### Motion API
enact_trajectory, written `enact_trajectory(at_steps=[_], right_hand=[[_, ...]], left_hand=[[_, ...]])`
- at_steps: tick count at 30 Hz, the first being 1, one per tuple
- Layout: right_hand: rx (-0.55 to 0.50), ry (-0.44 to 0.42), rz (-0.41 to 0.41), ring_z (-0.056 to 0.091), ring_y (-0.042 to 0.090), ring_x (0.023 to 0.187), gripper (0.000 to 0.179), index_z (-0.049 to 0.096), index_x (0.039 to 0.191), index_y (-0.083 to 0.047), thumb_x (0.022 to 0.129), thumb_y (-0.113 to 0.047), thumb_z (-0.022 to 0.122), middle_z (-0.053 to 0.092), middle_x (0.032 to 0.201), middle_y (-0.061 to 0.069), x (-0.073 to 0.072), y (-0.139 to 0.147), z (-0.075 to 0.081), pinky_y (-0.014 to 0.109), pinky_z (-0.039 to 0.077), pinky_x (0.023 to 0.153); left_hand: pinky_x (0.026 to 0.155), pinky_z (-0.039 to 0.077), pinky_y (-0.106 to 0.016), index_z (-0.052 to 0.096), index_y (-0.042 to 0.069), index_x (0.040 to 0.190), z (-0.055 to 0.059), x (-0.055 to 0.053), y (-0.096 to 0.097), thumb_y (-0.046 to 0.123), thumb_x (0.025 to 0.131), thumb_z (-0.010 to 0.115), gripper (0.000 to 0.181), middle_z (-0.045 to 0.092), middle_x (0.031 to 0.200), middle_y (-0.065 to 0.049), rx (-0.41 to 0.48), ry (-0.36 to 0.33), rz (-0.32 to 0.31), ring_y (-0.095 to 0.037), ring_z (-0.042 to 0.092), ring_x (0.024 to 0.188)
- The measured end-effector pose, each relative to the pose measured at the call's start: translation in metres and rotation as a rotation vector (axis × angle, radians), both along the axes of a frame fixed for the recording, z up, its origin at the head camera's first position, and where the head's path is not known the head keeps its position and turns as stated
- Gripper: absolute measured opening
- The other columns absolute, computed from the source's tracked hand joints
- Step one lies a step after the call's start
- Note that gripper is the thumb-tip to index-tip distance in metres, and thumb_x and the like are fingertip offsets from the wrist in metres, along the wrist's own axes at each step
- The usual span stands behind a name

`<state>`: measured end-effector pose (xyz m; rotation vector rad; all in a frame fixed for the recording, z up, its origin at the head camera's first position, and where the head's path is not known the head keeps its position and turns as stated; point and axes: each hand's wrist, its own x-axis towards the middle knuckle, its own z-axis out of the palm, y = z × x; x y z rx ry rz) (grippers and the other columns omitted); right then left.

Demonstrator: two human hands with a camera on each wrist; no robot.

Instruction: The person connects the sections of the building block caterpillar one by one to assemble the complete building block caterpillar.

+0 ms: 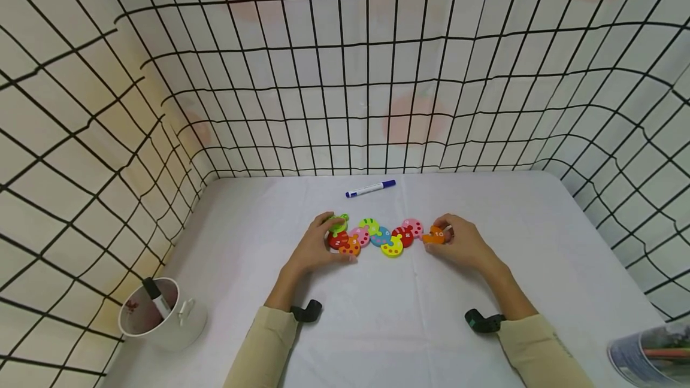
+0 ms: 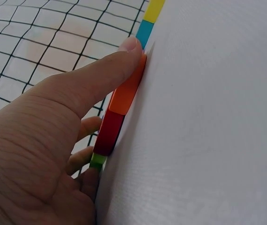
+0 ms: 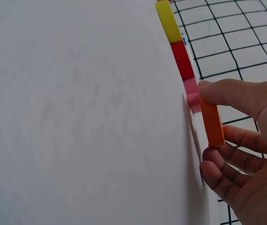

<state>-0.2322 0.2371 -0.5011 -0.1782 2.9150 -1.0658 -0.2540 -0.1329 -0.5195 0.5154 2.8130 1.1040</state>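
Note:
A winding row of colourful, flat, rounded puzzle pieces lies on the white table, with a yellow piece (image 1: 392,247) near its middle. My left hand (image 1: 312,247) grips the row's left end. Its thumb lies against the edge of an orange piece (image 2: 128,89), and the other fingers reach round past a red piece (image 2: 109,133) to a green piece (image 1: 338,226). At the opposite end my right hand (image 1: 466,241) pinches another orange piece (image 3: 212,122) between thumb and fingers. That piece is tilted, close beside the pink piece (image 1: 413,227) that ends the row.
Behind the row lies a white marker with a blue cap (image 1: 371,188). A white bucket (image 1: 185,322) holding a dark-capped marker (image 1: 156,297) stands front left. At front right is a container (image 1: 625,355) with pencils. Black wire grid (image 1: 368,85) encloses the back and sides.

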Motion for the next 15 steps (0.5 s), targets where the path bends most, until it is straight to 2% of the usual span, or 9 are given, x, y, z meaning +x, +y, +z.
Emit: enact_trajectory(at_steps=[8, 15], right_hand=[[-0.004, -0.006, 0.006, 0.055, 0.022, 0.089, 0.056, 0.061, 0.126, -0.006, 0.083, -0.033, 0.085, 0.063, 0.1, 0.009, -0.005, -0.012, -0.002, 0.026, 0.052, 0.072], [0.046, -0.028, -0.006, 0.054, 0.022, 0.088, 0.052, 0.063, 0.121, -0.007, 0.083, -0.035, 0.085, 0.062, 0.097, 0.008, -0.006, -0.017, -0.003, 0.027, 0.05, 0.072]], left_hand=[[0.119, 0.038, -0.059, 0.055, 0.028, 0.148, 0.0, -0.001, 0.0, 0.055, 0.069, 0.091, 0.091, 0.034, 0.164, -0.004, 0.0, -0.002, 0.008, -0.032, 0.034, 0.152], [0.12, 0.037, -0.058, 0.057, 0.028, 0.146, -0.002, -0.004, -0.002, 0.055, 0.075, 0.086, 0.081, 0.036, 0.163, -0.004, -0.003, 0.003, 0.002, -0.031, 0.036, 0.151]])
